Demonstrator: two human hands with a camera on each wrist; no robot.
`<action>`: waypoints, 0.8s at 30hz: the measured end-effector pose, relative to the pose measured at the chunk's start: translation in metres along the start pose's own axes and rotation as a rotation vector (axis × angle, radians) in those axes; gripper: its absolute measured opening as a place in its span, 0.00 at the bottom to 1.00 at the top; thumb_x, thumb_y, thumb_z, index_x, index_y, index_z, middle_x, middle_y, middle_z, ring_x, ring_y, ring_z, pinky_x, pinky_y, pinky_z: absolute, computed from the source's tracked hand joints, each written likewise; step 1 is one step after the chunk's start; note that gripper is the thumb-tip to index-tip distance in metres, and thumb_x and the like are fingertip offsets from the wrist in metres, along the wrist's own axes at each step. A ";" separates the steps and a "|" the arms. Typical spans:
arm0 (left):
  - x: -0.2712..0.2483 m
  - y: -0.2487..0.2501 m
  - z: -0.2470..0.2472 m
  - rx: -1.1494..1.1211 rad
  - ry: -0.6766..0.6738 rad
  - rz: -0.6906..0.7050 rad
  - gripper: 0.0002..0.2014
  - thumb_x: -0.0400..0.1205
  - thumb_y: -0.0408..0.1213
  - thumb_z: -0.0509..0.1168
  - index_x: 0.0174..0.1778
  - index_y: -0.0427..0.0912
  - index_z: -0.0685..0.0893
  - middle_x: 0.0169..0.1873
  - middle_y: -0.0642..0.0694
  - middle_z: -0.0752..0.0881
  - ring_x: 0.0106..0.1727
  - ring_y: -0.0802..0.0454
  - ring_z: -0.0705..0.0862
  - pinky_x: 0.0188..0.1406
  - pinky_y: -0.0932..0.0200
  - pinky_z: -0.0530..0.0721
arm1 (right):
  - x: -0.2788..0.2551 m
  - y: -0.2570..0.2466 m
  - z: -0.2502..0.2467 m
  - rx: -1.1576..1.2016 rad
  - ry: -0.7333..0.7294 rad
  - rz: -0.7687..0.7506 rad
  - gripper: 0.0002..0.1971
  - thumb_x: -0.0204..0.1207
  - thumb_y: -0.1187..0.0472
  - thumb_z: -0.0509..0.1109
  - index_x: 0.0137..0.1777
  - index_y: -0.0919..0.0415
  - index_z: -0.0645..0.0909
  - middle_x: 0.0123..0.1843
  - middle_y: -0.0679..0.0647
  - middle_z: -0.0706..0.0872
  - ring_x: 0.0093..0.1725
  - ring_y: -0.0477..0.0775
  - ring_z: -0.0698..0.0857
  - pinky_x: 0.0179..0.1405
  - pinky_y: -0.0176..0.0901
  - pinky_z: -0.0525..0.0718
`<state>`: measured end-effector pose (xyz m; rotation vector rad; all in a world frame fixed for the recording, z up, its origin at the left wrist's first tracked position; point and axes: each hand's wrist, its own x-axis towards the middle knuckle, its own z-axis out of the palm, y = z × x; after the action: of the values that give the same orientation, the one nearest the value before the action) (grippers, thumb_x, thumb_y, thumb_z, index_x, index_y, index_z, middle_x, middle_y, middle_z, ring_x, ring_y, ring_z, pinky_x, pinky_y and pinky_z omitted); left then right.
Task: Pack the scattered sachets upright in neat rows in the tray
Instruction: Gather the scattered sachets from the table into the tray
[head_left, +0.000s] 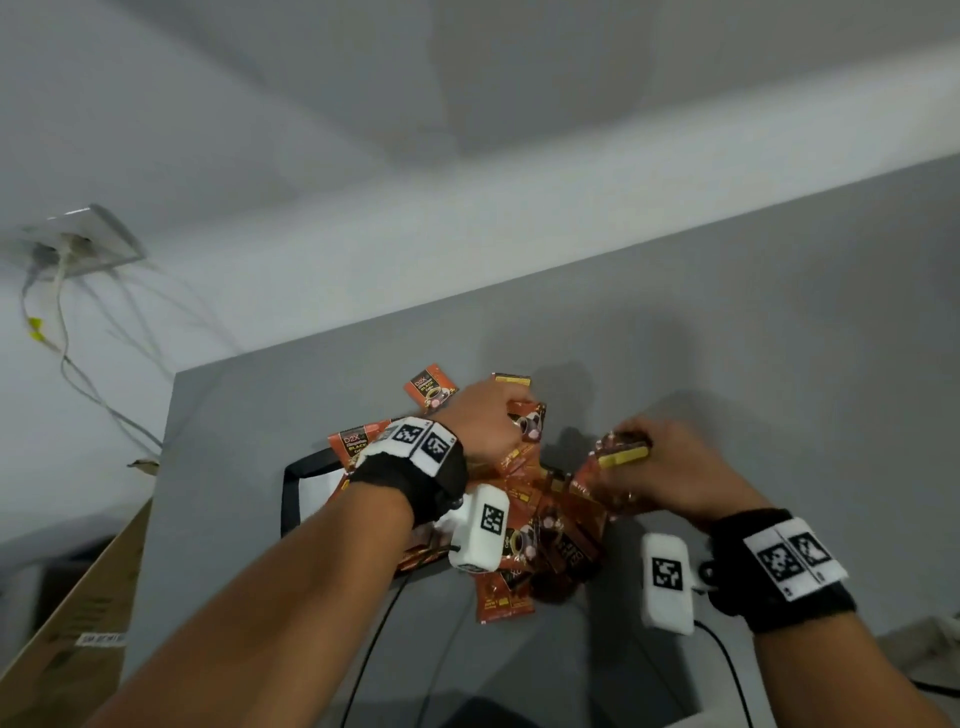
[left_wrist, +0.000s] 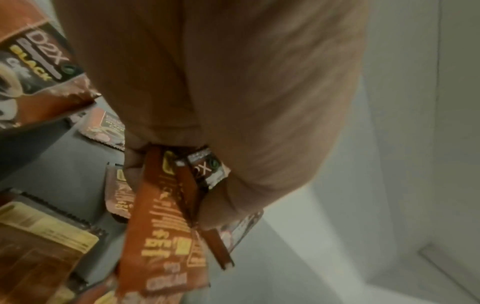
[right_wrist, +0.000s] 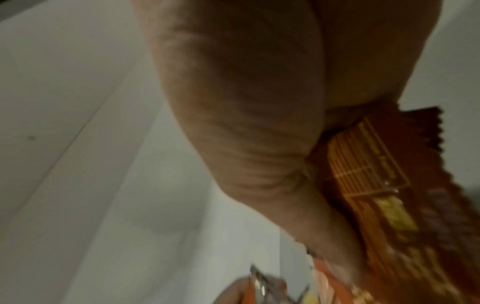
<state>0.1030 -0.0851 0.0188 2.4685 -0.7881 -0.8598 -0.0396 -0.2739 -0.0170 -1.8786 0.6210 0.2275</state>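
Left hand pinched few sachets at pile's 12 o'clock; right hand gripped another bunch at 2 o'clock, over desk.

Matte grey flat-topped counter against plain white walls. White wall socket plate at 9 o'clock, pale cables trailing down. Brown cardboard box at 8 o'clock.

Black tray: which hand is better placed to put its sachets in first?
Probably the left hand: its forearm crosses over the black tray, and it pinches several sachets. The right hand grips sachets farther right.
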 end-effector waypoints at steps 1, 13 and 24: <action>-0.007 0.003 -0.004 -0.011 -0.023 -0.010 0.24 0.81 0.31 0.66 0.74 0.52 0.81 0.60 0.51 0.83 0.52 0.50 0.86 0.46 0.57 0.83 | -0.007 -0.005 0.005 -0.057 -0.079 -0.020 0.21 0.63 0.66 0.86 0.55 0.55 0.84 0.47 0.57 0.89 0.41 0.60 0.92 0.35 0.53 0.93; -0.071 0.016 0.044 0.429 -0.262 0.116 0.26 0.80 0.30 0.71 0.74 0.40 0.74 0.64 0.40 0.83 0.62 0.42 0.83 0.56 0.52 0.84 | -0.012 0.037 0.087 -0.572 -0.073 -0.020 0.22 0.67 0.55 0.76 0.63 0.47 0.81 0.60 0.48 0.84 0.58 0.53 0.86 0.55 0.44 0.85; -0.074 0.002 0.084 0.559 -0.160 0.064 0.29 0.79 0.31 0.73 0.76 0.37 0.71 0.70 0.37 0.79 0.72 0.37 0.75 0.68 0.43 0.79 | -0.033 0.030 0.079 -0.462 -0.073 -0.159 0.13 0.74 0.62 0.75 0.56 0.47 0.84 0.46 0.41 0.84 0.47 0.43 0.83 0.39 0.26 0.73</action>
<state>-0.0013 -0.0561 -0.0089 2.8464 -1.3065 -0.9174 -0.0723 -0.2000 -0.0581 -2.3404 0.3857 0.3562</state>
